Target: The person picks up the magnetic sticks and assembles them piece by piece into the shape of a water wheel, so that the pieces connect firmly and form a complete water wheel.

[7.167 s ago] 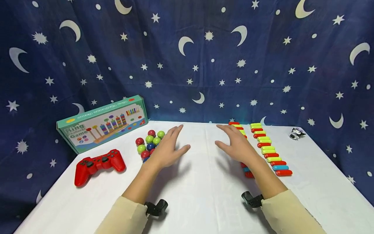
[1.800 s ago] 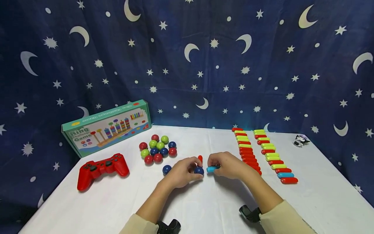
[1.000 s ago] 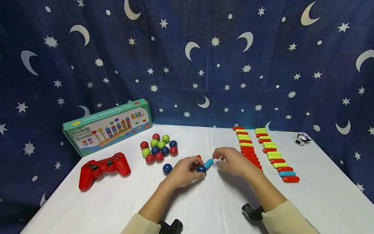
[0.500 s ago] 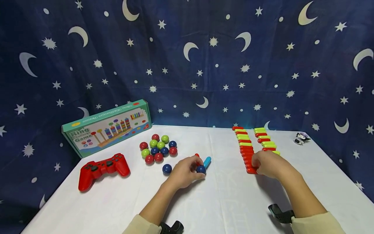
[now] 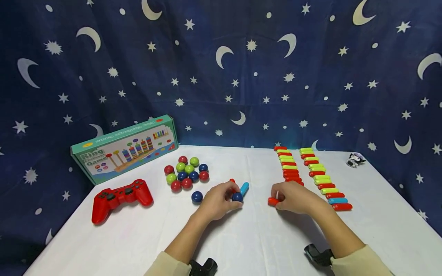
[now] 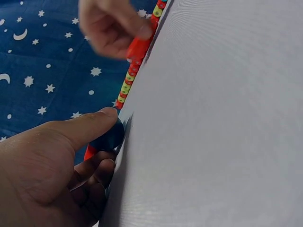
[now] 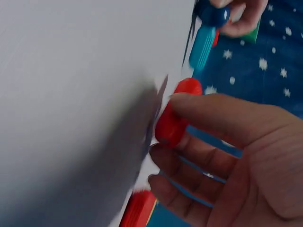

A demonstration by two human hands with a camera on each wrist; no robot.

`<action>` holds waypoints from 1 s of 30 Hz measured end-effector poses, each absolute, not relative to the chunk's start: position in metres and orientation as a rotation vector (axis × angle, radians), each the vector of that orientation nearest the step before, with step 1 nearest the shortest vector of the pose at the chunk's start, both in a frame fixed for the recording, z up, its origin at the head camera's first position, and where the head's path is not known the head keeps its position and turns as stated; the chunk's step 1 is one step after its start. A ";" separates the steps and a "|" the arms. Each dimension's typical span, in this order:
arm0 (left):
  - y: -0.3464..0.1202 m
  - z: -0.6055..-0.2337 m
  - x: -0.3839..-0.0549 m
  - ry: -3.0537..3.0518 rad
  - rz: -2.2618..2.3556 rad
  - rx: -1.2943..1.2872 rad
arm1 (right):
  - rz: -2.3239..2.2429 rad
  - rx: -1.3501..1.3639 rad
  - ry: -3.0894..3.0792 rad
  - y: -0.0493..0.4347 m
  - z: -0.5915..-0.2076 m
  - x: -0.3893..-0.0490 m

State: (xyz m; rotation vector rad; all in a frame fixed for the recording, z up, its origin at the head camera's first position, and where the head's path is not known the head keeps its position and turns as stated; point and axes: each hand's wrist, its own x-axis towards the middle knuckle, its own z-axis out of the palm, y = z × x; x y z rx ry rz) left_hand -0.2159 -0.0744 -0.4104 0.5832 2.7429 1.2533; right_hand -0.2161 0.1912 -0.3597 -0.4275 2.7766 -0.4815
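Note:
My left hand (image 5: pixel 216 203) pinches a dark blue ball (image 5: pixel 237 197) low over the white table, thumb and fingertips on its sides. A light blue rod (image 5: pixel 244 188) extends from that ball toward the back right; in the right wrist view its end meets the ball. Behind the left fingers, the tip of a red rod (image 5: pixel 232 180) shows, mostly hidden. My right hand (image 5: pixel 298 197) holds another red rod (image 7: pixel 179 113) between thumb and fingers, to the right of the ball. A second blue ball (image 5: pixel 197 197) lies just left of my left hand.
Several red, green and blue balls (image 5: pixel 187 183) cluster at the back left. Two columns of coloured rods (image 5: pixel 324 186) lie at right. A red game controller (image 5: pixel 122 199), a boxed ring game (image 5: pixel 124 149) and a small black-and-white figure (image 5: pixel 355 160) stand farther out.
My right hand has let go of the light blue rod at the ball, reached to the rod columns, and come back left with a red rod. My left hand keeps its pinch on the ball.

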 end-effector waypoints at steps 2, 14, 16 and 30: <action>-0.076 -0.410 -0.215 2.747 1.260 0.558 | -0.546 -0.496 2.772 0.175 -0.360 -0.219; -0.073 -0.412 -0.217 2.796 1.257 0.619 | -0.595 -0.631 2.754 0.133 -0.365 -0.237; -0.073 -0.412 -0.217 2.818 1.245 0.617 | -0.557 -0.658 2.807 0.132 -0.365 -0.241; -0.066 -0.404 -0.213 3.175 1.003 0.785 | -0.544 -0.396 2.965 0.169 -0.357 -0.239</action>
